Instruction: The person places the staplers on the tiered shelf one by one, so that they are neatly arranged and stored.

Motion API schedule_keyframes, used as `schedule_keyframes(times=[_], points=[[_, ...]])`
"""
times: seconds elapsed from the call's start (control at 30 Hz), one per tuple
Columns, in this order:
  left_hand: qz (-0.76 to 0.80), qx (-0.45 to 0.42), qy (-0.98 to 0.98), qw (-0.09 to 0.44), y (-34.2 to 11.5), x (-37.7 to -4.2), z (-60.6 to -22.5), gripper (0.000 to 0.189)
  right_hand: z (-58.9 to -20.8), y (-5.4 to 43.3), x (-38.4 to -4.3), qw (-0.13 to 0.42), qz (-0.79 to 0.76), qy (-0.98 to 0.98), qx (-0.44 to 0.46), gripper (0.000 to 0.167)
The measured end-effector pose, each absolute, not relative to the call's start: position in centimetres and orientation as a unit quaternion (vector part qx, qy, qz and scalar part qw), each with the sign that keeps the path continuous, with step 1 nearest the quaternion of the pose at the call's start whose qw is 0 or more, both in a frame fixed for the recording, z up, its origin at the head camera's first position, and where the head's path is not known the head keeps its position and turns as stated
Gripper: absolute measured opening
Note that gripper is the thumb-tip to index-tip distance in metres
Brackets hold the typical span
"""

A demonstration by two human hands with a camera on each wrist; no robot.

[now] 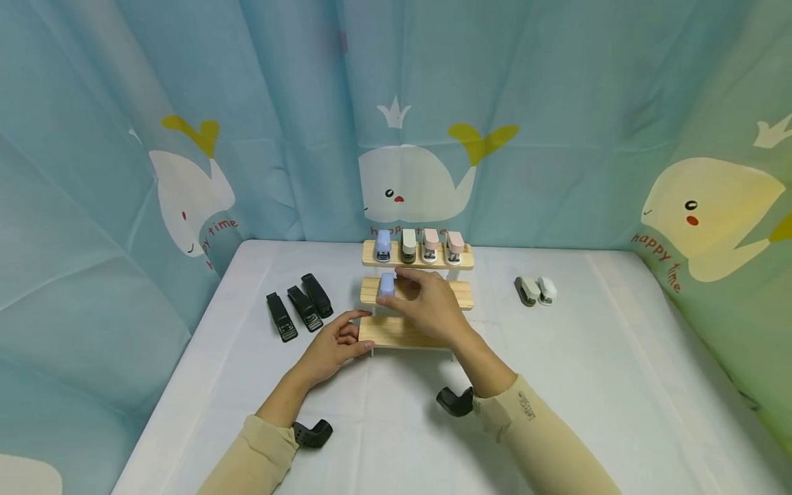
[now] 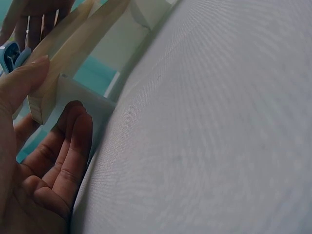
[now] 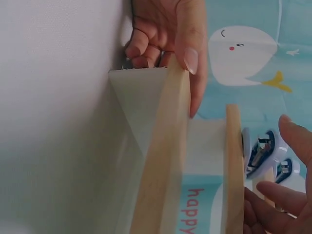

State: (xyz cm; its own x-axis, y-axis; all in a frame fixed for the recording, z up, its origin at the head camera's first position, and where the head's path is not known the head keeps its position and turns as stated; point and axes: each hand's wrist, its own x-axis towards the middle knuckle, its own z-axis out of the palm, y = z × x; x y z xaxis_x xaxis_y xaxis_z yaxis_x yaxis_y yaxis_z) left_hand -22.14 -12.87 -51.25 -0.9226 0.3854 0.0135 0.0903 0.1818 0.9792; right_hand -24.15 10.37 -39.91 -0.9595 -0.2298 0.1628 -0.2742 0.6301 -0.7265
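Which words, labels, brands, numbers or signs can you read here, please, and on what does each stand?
"happy time": on the curtain, beside the left whale.
"happy time": on the curtain, beside the right whale.
"happ...": beneath the middle whale; the rest is partly hidden behind staplers.
"happy": on the curtain, in the right wrist view.
Print on the right sleeve: too small and blurred to read.
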Motion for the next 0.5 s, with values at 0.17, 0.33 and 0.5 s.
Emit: schedule_keyframes(times=[0.17,0.33,0.5], points=[[0.621,0.152,0.759,0.122,-12.9,-22.1,-51.1,0.063,-39.6,11.2,-23.8,0.010,0.435,-0.890,0.134,0.069],[0.624,0.152,0.757,0.124,-12.8,-22.1,-51.1,0.063,-39.2,12.5,-23.4,0.008,0.455,-0.880,0.135,0.057],[0.623,0.150,0.758,0.122,-12.8,-22.1,-51.2,0.064,-38.7,14.1,-23.0,0.008,0.455,-0.880,0.136,0.046]])
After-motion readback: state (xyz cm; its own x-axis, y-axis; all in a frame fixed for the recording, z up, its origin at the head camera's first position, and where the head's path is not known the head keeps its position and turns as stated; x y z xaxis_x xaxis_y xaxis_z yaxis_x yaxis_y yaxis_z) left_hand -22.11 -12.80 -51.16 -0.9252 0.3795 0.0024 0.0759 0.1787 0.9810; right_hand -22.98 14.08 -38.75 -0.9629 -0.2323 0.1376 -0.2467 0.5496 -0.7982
